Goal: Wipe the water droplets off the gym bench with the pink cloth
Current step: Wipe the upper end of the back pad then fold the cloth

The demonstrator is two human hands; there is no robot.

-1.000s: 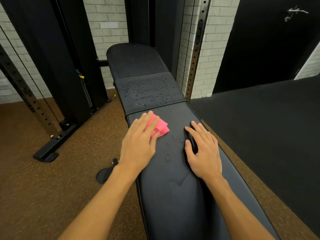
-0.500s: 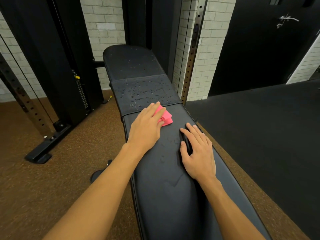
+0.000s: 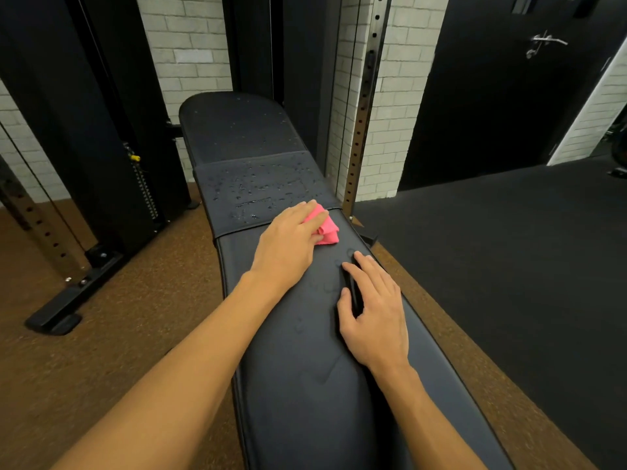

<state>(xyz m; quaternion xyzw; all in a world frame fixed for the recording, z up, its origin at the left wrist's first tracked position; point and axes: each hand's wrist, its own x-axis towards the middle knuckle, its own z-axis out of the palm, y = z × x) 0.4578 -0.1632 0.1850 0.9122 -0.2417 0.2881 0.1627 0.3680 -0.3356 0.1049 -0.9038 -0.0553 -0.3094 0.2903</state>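
Head view: left hand (image 3: 288, 247) flat, fingers straight, pressing the pink cloth (image 3: 328, 228) onto the gym bench (image 3: 305, 408) at the pad seam, the cloth showing at the hand's 1 o'clock and water droplets (image 3: 258, 195) beading the pad at 11 o'clock — right hand (image 3: 373, 317) at 4 o'clock, fingers loosely spread, resting palm-down on the bench
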